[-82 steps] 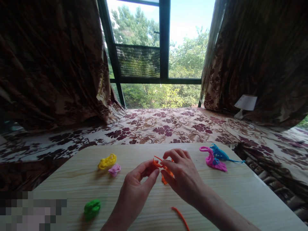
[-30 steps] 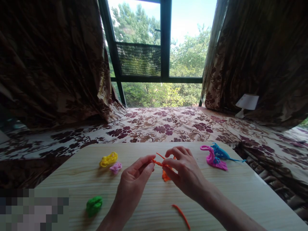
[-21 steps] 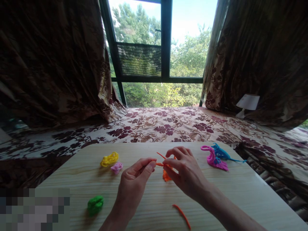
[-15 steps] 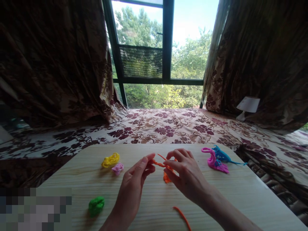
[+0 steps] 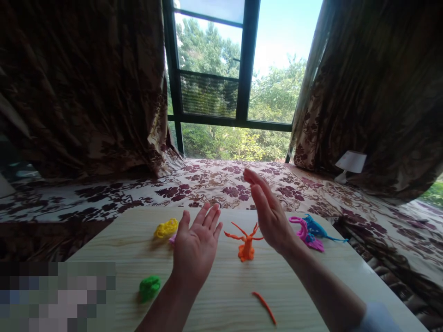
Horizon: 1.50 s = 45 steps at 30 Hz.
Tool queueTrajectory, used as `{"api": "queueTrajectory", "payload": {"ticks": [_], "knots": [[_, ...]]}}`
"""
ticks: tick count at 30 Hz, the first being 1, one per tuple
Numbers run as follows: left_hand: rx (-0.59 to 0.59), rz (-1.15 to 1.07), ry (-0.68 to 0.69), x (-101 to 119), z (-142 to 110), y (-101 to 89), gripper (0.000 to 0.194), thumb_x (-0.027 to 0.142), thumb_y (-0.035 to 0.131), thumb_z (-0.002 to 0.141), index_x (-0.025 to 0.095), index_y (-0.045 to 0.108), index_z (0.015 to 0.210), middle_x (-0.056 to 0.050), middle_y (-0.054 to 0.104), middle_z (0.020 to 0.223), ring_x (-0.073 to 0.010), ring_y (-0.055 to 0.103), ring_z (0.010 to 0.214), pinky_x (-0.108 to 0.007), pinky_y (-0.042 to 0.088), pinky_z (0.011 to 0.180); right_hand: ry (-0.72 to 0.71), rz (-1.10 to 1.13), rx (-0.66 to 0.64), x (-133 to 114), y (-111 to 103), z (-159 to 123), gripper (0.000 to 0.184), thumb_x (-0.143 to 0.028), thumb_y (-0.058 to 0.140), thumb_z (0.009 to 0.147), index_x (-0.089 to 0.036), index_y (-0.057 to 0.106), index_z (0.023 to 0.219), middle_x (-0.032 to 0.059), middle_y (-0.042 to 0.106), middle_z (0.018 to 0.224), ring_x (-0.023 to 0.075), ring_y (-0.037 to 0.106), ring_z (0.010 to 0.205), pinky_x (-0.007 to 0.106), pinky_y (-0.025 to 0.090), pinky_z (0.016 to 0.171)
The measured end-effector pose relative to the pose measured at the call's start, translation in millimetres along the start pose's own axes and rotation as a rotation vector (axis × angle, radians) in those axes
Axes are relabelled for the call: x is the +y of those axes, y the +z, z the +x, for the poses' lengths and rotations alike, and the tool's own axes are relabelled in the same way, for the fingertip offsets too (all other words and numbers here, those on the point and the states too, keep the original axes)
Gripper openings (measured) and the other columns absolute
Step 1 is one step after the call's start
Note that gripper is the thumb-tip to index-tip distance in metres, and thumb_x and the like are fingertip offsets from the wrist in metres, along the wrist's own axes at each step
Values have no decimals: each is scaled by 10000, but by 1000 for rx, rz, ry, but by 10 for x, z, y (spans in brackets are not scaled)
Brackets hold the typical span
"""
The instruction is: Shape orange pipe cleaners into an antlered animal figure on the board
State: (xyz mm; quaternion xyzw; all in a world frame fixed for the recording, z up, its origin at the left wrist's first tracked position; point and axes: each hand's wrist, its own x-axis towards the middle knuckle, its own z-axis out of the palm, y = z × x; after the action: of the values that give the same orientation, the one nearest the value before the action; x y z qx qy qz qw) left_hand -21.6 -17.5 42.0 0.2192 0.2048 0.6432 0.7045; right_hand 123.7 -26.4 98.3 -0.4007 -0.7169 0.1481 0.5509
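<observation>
An orange modelling-clay figure stands upright on the table, with a wide foot, a short trunk and several thin arms spreading from its top. To its left, my left hand is raised palm up, fingers outstretched and holding nothing. My right hand is lifted on the other side, fingers straight and held together, with nothing seen in it; its palm faces left. Both hands are apart from the figure. Nearer to me lies a loose thin orange clay strip.
Yellow clay lies behind my left hand, partly covering a pink lump. A green clay lump sits front left. Magenta and blue clay pieces lie at right on the wooden table. A small lamp stands beyond.
Both hands have let go of the orange figure and opened. The right hand has risen; the left has turned palm up. The figure now stands free, its arms in full view.
</observation>
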Motion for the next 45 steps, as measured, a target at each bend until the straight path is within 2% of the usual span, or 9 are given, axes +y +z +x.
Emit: {"api": "queueTrajectory", "payload": {"ticks": [3,8,15,22,26,31,35,40,45], "knots": [[19,-6,125,-5,168,3,504,568,340,807,232,542,1123,-82,457,1326,-188,353,1263,-404,115,1094,61,103,68,54,326,231,464,-451,231,919,-243,317,1325,23,347,1383,151,289,1273,362,257,1051],[111,-20,170,-161,301,-124,494,585,340,801,250,530,1111,-71,405,1364,-164,313,1285,-369,103,1094,9,-48,-24,146,624,259,504,-475,263,900,-243,277,1348,34,278,1418,161,202,1311,383,206,1069],[56,-123,64,-267,295,-134,547,599,363,778,242,496,1171,-80,392,1373,-196,287,1297,-390,146,1087,67,-147,-88,126,704,339,530,-507,234,892,-246,275,1352,51,300,1405,209,206,1306,441,178,1059],[-151,-185,14,-261,181,55,570,633,299,783,330,436,1246,-29,496,1290,-234,389,1238,-428,330,1004,159,-179,-116,56,791,65,535,-521,240,886,-249,294,1344,59,298,1408,236,162,1320,494,135,1055],[-125,-165,36,-248,166,155,539,596,265,814,321,448,1240,-23,491,1291,-208,415,1219,-393,356,993,182,-179,-144,63,820,-7,548,-526,246,883,-240,285,1350,62,291,1414,230,163,1321,483,130,1061],[-118,-114,161,-243,140,238,449,528,217,865,367,494,1178,35,488,1284,-134,369,1250,-293,354,996,157,-144,-170,71,902,-67,532,-520,231,891,-262,267,1355,29,262,1431,191,135,1331,444,92,1081],[-135,-112,102,-251,101,267,407,498,302,860,364,466,1207,30,466,1307,-144,383,1241,-302,358,999,210,-111,-192,68,861,-71,558,-533,227,886,-251,243,1367,24,233,1443,195,107,1337,448,93,1082],[-71,-125,112,-238,94,305,463,532,167,873,391,471,1193,69,453,1313,-121,317,1279,-282,325,1014,137,-94,-206,64,834,-69,543,-500,292,886,-243,254,1363,22,235,1443,179,100,1337,428,74,1089],[-97,-88,26,-250,101,307,476,557,278,839,343,456,1226,18,462,1310,-177,348,1264,-348,337,1012,200,-88,-139,102,849,-32,549,-523,231,889,-253,234,1368,18,224,1446,188,98,1339,445,84,1084]]}}
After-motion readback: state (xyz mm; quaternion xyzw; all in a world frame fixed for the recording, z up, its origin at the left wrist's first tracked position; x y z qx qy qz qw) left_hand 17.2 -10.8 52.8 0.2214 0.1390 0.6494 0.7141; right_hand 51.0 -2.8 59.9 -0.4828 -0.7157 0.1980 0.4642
